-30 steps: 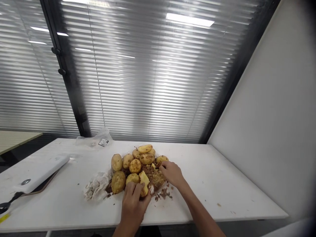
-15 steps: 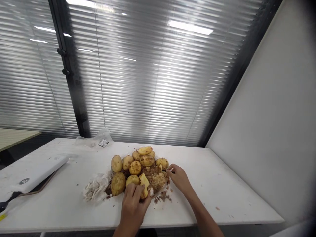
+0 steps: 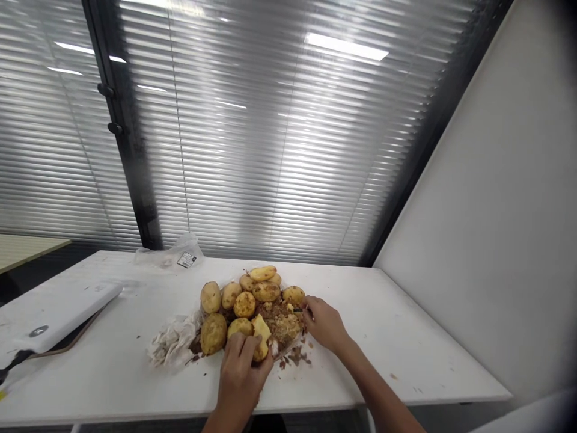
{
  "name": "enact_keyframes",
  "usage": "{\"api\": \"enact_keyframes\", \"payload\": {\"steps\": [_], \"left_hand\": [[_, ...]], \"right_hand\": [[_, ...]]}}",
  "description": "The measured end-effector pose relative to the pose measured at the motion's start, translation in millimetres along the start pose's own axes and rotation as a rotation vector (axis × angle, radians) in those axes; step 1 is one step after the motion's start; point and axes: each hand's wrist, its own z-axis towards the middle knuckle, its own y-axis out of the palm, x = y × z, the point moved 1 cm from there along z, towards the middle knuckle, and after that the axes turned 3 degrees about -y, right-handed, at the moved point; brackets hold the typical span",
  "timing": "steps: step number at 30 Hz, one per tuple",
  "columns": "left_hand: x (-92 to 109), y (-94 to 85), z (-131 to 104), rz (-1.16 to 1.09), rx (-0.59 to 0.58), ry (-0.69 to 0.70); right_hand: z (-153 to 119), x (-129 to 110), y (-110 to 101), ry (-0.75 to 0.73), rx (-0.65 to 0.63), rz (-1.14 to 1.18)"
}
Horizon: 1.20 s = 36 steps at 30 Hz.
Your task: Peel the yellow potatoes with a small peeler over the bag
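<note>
My left hand (image 3: 242, 368) is closed round a partly peeled potato (image 3: 261, 331), its pale yellow flesh showing, at the front of the pile. To the right, my right hand (image 3: 325, 323) pinches a thin dark tool (image 3: 297, 310) whose tip points left over a heap of brown peelings (image 3: 282, 325). Most of that tool is hidden by the fingers, so its kind is unclear. Several potatoes crowd around the peelings, among them a large brownish one (image 3: 213, 334) left of my left hand and a yellow one (image 3: 294, 295) just beyond my right fingertips.
Crumpled white tissue (image 3: 174, 341) lies left of the pile on the white table (image 3: 396, 349). A clear plastic bag (image 3: 180, 252) with a label rests at the back. At the left is a long white device (image 3: 72, 319) with a cable. Peel scraps (image 3: 297, 356) dot the tabletop.
My right hand has shifted slightly, and the thin dark tool shows more clearly beyond its fingers. My left hand keeps its grip on the potato. The whole view has drifted a little.
</note>
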Motion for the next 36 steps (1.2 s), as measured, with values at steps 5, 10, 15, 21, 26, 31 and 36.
{"api": "enact_keyframes", "payload": {"steps": [5, 10, 15, 21, 26, 31, 36], "left_hand": [[1.1, -1.6, 2.0, -0.021, 0.022, -0.030], [2.4, -1.4, 3.0, -0.043, 0.032, -0.062], [3.7, -1.0, 3.5, -0.034, 0.031, -0.054], [4.0, -0.7, 3.9, -0.038, 0.036, -0.077], [4.1, -1.0, 2.6, -0.062, 0.036, -0.100], [3.7, -0.8, 1.0, -0.065, 0.035, -0.084], [2.0, 1.9, -1.5, -0.076, 0.017, -0.083]], "right_hand": [[11.4, -5.3, 1.8, 0.099, 0.035, -0.024], [13.8, -13.5, 3.4, 0.137, 0.052, -0.052], [16.1, -18.8, 1.9, 0.178, 0.055, -0.082], [18.6, -24.3, -5.8, 0.145, 0.026, -0.082], [15.1, -26.2, -19.8, 0.117, -0.006, -0.065], [-14.6, -18.4, -22.2, 0.110, -0.026, -0.010], [-50.7, -14.6, -7.4, 0.240, -0.054, 0.014]]}}
